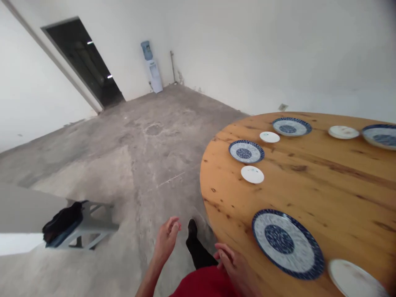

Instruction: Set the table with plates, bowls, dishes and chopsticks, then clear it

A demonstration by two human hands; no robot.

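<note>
My left hand (167, 236) hangs over the concrete floor, left of the table, its fingers loosely bent and nothing visible in them. Close to the table's near edge is my right hand (231, 260), fingers loosely curved and apart from the thumb, also without anything visible in it. The nearest thing to it is a large blue-and-white plate (269, 256) lying on the round wooden table (235, 206). Beside that plate, at the bottom right, lies a white saucer (355, 280). Neither hand touches a plate.
Around the table lie more patterned plates (246, 151) and small white saucers (252, 174). A grey stool (100, 222) with dark clothing (63, 222) on it stands at left. Against the far wall stands a water dispenser (154, 74), near a dark doorway (85, 62).
</note>
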